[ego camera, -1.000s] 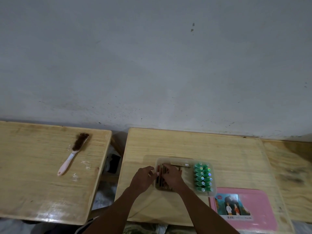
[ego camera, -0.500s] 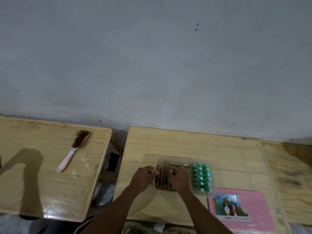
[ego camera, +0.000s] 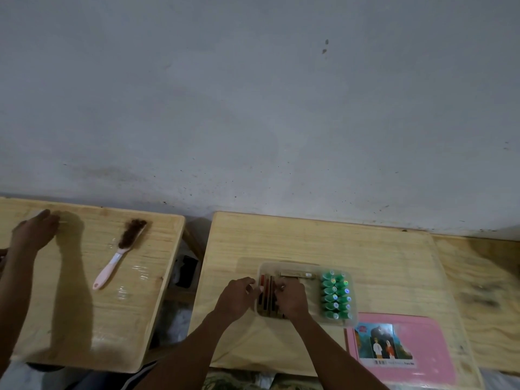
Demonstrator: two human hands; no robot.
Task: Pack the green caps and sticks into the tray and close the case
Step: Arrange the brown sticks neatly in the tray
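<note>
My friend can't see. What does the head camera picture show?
Two hands, left hand and right hand, arrange brown sticks in a clear tray on a wooden table; rows of green caps fill the tray's right side. A pink case lies nearby. On another table, someone else's hand rests near a brush.

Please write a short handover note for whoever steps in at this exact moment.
Left hand: at the tray's left edge, grip unclear.
Right hand: over the sticks, fingers curled on them; grip unclear.
Clear tray: on the middle table; green caps stand in rows in its right part, sticks lie in the left part.
Pink case lid: beside the tray, not fitted.
Left: settle the sticks, close the case.
</note>
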